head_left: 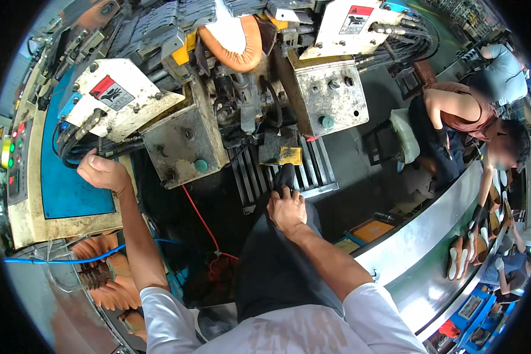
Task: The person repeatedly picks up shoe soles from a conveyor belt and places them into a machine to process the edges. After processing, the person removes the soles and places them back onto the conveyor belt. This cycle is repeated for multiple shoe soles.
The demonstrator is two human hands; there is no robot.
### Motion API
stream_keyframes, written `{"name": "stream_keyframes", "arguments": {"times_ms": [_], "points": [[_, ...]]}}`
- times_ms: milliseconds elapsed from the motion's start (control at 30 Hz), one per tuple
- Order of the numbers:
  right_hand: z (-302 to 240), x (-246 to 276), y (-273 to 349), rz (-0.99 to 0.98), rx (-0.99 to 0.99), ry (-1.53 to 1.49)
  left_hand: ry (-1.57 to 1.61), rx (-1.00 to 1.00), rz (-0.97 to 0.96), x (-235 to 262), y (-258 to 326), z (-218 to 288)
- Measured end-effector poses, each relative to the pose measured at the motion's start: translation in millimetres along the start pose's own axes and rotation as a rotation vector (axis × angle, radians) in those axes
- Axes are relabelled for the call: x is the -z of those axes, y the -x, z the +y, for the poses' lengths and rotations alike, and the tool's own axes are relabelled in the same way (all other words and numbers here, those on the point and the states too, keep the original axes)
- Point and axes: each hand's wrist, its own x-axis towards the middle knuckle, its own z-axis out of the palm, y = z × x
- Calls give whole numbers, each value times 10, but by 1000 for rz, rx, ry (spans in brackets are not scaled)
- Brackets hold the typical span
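Big grimy machine [230, 88] up ahead, with grey metal boxes, green buttons and thick black hoses.

Left hand [102, 171] up at the machine's left side, by the blue panel [71, 171]. Fingers curled shut around the bundle of black hoses [88, 147], just under the white cover with the red warning sticker [115, 97].

Right hand [286, 209] low in the middle, resting on a dark knee. Fingers bent down and pressed on a black shoe piece [284, 177] – toe end pointing up at the ribbed metal step [301, 168] at the machine's foot. Grip looks loose; cannot tell if fingers close right around it.

Black shoe piece: likely light and a bit bendy, soft on top, firmer at the sole. Not likely to break. Best held at the middle, thumb on one side and fingers on the other, so no flop at the toe.

Tan shoe [233, 44] clamped upside down near the machine's top – smooth and rounded.

Stack of tan soles [103, 271] by the lower left corner, next to a blue tube [59, 258]. Red wire [200, 218] hanging down under the machine.

Shiny curved belt [430, 236] along the right side, other people sitting beside it, hands on shoes there.
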Motion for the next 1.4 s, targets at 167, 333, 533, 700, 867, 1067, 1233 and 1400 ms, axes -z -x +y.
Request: {"name": "stream_keyframes", "arguments": {"times_ms": [167,333,533,700,867,1067,1233,1400], "points": [[15,41,-2,-17,-24,-8,-11,6,-4,-6,12,-31],[19,83,-1,-42,-32,-14,-1,15,5,-17,28,-14],[26,119,-23,-79,-41,-14,-8,13,17,-15,21,-3],[49,-2,-16,81,-8,-27,-1,-2,20,-21,4,-25],[55,-14,-12,43,-12,-35,13,-31,-6,18,8,-52],[97,9,34,24,-26,-29,-12,-213,-75,96,-40,-89],[210,71,116,64,-55,-39,37,-323,-148,151,-132,-80],[312,114,228,98,-80,-65,23,-240,-215,258,-152,-46]]}}
